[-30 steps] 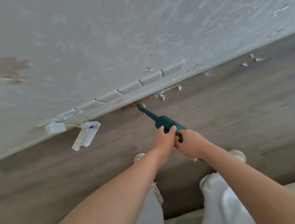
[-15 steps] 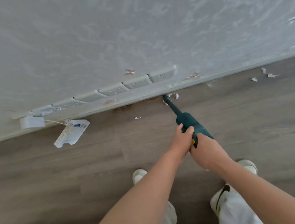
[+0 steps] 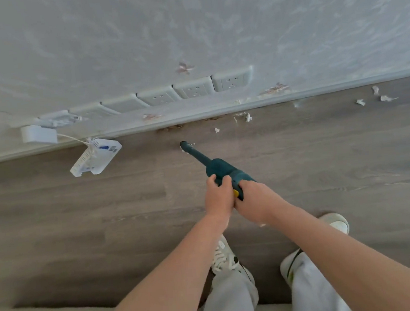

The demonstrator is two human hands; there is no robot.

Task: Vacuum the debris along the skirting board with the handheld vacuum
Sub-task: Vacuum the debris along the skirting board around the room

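Both hands grip the rigid, apparently light handheld vacuum (image 3: 225, 172) at its body: left hand (image 3: 219, 198) fingers wrapped, right hand (image 3: 253, 200) closed on the handle. Nozzle near skirting board (image 3: 317, 90), short of debris (image 3: 244, 117).

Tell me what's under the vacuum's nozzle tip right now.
Small white flecks lie on the wood floor at the nozzle tip of the handheld vacuum. Anything directly beneath the tip is covered.
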